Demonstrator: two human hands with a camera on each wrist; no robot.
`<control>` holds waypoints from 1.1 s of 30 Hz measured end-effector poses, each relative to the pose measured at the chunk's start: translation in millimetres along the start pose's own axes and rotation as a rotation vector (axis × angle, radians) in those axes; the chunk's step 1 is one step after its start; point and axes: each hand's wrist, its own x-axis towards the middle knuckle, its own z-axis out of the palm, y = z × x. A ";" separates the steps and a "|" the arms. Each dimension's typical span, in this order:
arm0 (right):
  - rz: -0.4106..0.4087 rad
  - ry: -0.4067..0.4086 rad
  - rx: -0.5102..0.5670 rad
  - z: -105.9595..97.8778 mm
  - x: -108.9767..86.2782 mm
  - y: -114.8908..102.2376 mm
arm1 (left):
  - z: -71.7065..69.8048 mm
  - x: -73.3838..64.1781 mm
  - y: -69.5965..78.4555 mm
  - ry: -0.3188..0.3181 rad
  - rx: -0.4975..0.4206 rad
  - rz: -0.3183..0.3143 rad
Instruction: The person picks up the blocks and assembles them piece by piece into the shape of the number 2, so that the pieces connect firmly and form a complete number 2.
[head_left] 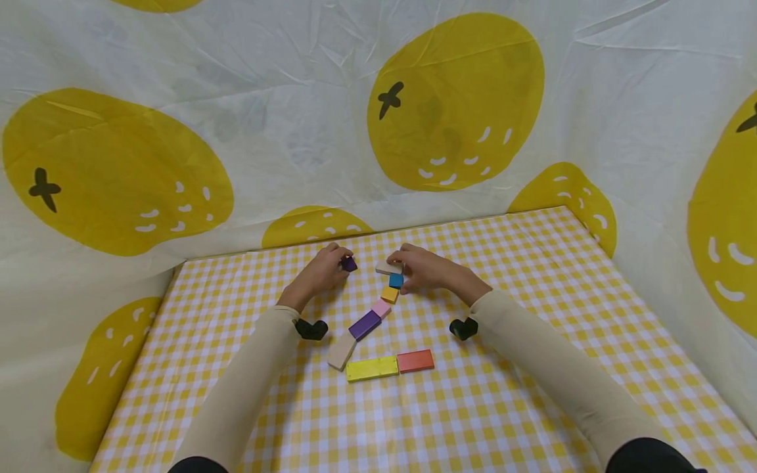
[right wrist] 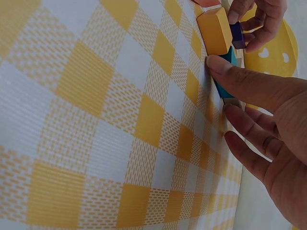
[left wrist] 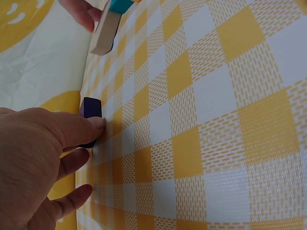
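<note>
My left hand (head_left: 324, 270) pinches a small dark purple block (head_left: 349, 263) between thumb and fingers, close over the checked cloth. To the right, my right hand (head_left: 424, 268) reaches over the far end of a curved row of blocks. Its thumb is right at the teal-blue block (right wrist: 223, 79), beside the orange-yellow block (right wrist: 214, 31). Its loosely bent fingers (right wrist: 244, 124) are at a pale wooden block (left wrist: 106, 32) that forms the row's far end. From there the row runs nearer through a pink block (head_left: 381, 308), a purple rectangular block (head_left: 365, 325) and another pale wooden block (head_left: 342, 351).
At the near end, a yellow block strip (head_left: 372, 369) and a red block (head_left: 416, 360) continue the row to the right. Yellow-and-white checked cloth (head_left: 503, 407) covers the table. A white sheet with yellow fruit prints (head_left: 284, 125) hangs behind the table's far edge.
</note>
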 end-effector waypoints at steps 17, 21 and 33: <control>-0.014 -0.019 0.040 1.0 1.0 -0.8 | -0.7 -2.5 0.9 0.004 0.007 0.032; -0.010 -0.019 0.048 3.5 2.0 0.5 | -0.2 -2.4 0.9 -0.001 0.004 0.027; -0.005 -0.025 0.019 0.6 6.9 0.7 | -1.6 -3.4 3.3 0.002 -0.006 0.028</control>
